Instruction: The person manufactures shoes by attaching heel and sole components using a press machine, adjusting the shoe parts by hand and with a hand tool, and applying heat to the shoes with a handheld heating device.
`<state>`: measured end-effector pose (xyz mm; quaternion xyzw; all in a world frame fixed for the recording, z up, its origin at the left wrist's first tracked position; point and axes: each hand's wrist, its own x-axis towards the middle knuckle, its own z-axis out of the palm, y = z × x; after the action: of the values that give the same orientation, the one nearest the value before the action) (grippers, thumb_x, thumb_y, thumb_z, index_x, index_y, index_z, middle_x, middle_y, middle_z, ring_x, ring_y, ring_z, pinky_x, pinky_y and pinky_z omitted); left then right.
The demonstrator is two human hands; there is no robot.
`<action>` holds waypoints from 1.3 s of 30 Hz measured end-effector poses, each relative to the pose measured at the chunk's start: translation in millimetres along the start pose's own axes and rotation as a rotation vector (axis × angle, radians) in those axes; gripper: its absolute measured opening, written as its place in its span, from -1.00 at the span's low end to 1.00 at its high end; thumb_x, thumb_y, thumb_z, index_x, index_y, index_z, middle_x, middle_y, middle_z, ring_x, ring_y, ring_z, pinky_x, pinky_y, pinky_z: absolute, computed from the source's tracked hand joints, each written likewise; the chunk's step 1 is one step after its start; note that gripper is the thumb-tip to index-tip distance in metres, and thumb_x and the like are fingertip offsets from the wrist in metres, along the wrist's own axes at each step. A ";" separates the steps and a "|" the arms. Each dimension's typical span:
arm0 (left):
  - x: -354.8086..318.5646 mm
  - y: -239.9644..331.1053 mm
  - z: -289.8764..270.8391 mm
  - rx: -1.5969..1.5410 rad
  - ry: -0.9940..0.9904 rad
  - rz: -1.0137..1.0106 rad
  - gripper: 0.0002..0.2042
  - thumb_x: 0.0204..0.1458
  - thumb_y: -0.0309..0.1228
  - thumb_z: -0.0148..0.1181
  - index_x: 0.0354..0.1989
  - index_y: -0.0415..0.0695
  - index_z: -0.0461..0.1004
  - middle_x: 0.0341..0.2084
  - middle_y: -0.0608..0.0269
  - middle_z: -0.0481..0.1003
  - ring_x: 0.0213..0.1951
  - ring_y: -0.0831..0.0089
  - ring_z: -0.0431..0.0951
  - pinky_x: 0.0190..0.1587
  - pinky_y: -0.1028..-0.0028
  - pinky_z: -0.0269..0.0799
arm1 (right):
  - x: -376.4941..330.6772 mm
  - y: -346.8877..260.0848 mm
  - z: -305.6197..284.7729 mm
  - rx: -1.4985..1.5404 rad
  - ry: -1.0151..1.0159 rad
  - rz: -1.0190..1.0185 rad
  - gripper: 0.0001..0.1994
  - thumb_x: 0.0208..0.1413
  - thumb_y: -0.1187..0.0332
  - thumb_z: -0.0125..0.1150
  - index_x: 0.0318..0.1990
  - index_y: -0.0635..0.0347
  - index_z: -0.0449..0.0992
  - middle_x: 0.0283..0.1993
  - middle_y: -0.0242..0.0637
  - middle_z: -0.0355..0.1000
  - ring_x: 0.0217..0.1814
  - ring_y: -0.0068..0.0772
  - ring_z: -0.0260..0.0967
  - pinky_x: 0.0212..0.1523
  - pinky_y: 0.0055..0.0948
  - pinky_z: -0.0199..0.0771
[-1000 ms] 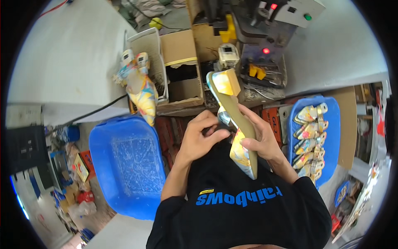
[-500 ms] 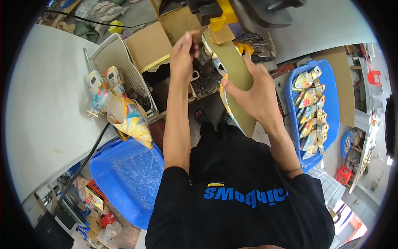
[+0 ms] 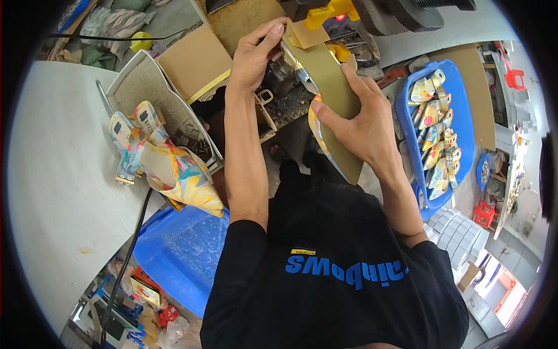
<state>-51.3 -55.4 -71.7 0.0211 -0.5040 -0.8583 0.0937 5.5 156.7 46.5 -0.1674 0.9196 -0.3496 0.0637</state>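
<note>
A shoe [image 3: 331, 87] is upside down between my hands, its olive-tan sole facing up. Its multicoloured patterned upper shows along the left edge, and a tan block heel [image 3: 307, 35] sits at the far end. My right hand [image 3: 363, 119] grips the middle of the shoe, thumb on the left edge and fingers along the right side. At the heel end, my left hand [image 3: 258, 55] pinches the left edge with curled fingers, partly hidden. Just beyond the heel is a yellow part [image 3: 331, 14] of a dark machine.
A similar patterned pair of shoes [image 3: 168, 163] rests on the white table [image 3: 52, 151] at left. Near it are a white tray [image 3: 145, 75] with small metal pieces and a blue bin [image 3: 180, 250]. At right, a blue tray [image 3: 465, 122] holds several patterned shoes. The dark machine [image 3: 401, 14] overhangs the far side.
My left hand has moved from beside the shoe onto its heel end and closed there. The heel has come away from under the yellow machine part. The view has shifted slightly.
</note>
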 end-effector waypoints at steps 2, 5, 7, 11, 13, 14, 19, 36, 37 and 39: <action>0.9 -0.2 -0.7 -0.010 -0.009 0.009 -0.65 0.22 -0.22 0.27 0.04 -0.22 0.59 -0.30 0.45 0.49 -0.36 0.66 0.34 -0.36 0.59 0.26 | -0.4 0.7 1.3 0.011 0.007 0.000 -0.23 -0.06 0.16 0.45 0.23 0.55 0.36 -0.11 -0.05 0.48 -0.09 -0.24 0.53 -0.05 -0.36 0.50; 1.3 -0.6 -1.4 -0.034 0.000 0.018 -0.65 0.22 -0.23 0.27 0.04 -0.22 0.59 -0.29 0.44 0.49 -0.37 0.65 0.34 -0.36 0.58 0.26 | 0.9 1.5 1.2 0.019 0.017 -0.021 -0.23 -0.06 0.16 0.45 0.23 0.56 0.36 -0.11 -0.05 0.48 -0.10 -0.24 0.52 -0.05 -0.36 0.50; 1.7 -3.7 -2.6 -0.033 -0.001 0.022 -0.65 0.22 -0.23 0.27 0.04 -0.23 0.58 -0.29 0.43 0.49 -0.37 0.64 0.35 -0.36 0.58 0.27 | 0.7 1.5 -0.6 0.000 -0.002 -0.012 -0.23 -0.06 0.16 0.45 0.23 0.57 0.36 -0.11 -0.05 0.48 -0.12 -0.24 0.51 -0.06 -0.37 0.50; -1.0 -3.7 -0.6 -0.064 0.035 0.016 -0.64 0.21 -0.24 0.29 0.06 -0.24 0.57 -0.29 0.43 0.49 -0.36 0.64 0.36 -0.36 0.57 0.27 | 1.7 5.0 0.0 0.013 0.004 -0.039 -0.23 -0.06 0.15 0.45 0.23 0.55 0.36 -0.14 -0.06 0.47 -0.14 -0.24 0.51 -0.07 -0.36 0.50; -1.2 0.1 2.7 -0.060 0.043 0.003 -0.65 0.21 -0.27 0.28 0.06 -0.23 0.57 -0.30 0.43 0.49 -0.36 0.65 0.36 -0.36 0.57 0.27 | 0.2 5.3 -1.1 -0.010 0.010 -0.065 -0.23 -0.06 0.14 0.45 0.23 0.52 0.37 -0.16 -0.04 0.46 -0.16 -0.22 0.51 -0.09 -0.34 0.49; -1.0 2.0 3.9 -0.061 0.049 -0.016 -0.67 0.21 -0.29 0.27 0.06 -0.23 0.57 -0.31 0.44 0.49 -0.36 0.66 0.36 -0.36 0.58 0.27 | 0.2 5.5 -1.6 -0.007 0.011 -0.071 -0.23 -0.06 0.14 0.45 0.23 0.52 0.37 -0.16 -0.04 0.46 -0.16 -0.22 0.51 -0.09 -0.34 0.49; -0.7 0.0 0.1 -0.045 0.028 -0.007 -0.74 0.24 -0.34 0.18 -0.01 -0.23 0.59 -0.33 0.47 0.47 -0.37 0.67 0.34 -0.41 0.59 0.24 | 0.8 -4.3 -7.5 -0.005 -0.045 -0.063 -0.25 -0.06 0.13 0.44 0.25 0.43 0.38 -0.17 -0.01 0.46 -0.17 -0.12 0.51 -0.09 -0.28 0.50; 11.1 -10.3 -8.7 -0.022 -0.055 0.100 -0.72 0.30 -0.36 0.00 -0.16 -0.26 0.62 -0.41 0.35 0.54 -0.50 0.63 0.30 -0.49 0.61 0.19 | 3.3 1.1 -2.6 -0.095 -0.027 -0.111 -0.13 -0.07 0.03 0.46 0.30 0.47 0.28 -0.11 0.08 0.40 -0.04 0.08 0.47 -0.02 -0.15 0.50; 10.0 -8.7 -8.3 -0.021 -0.042 0.115 -0.72 0.30 -0.36 0.00 -0.16 -0.26 0.62 -0.41 0.35 0.54 -0.50 0.63 0.30 -0.49 0.61 0.19 | 1.8 -0.1 -2.0 -0.140 -0.026 -0.119 -0.11 -0.07 0.03 0.47 0.32 0.43 0.24 -0.08 0.07 0.39 -0.02 0.08 0.47 -0.01 -0.15 0.50; 5.4 -5.1 -7.1 -0.019 -0.048 0.057 -0.73 0.29 -0.37 0.00 -0.18 -0.26 0.63 -0.41 0.35 0.54 -0.51 0.63 0.31 -0.50 0.61 0.18 | -4.6 2.8 -6.0 -0.141 -0.053 -0.177 -0.10 -0.07 0.02 0.47 0.34 0.40 0.22 -0.05 0.06 0.37 -0.01 0.09 0.47 0.00 -0.14 0.51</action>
<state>-56.4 -60.1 -79.4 -0.0149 -0.4982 -0.8604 0.1063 7.6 164.0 49.1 -0.2611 0.9216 -0.2835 0.0451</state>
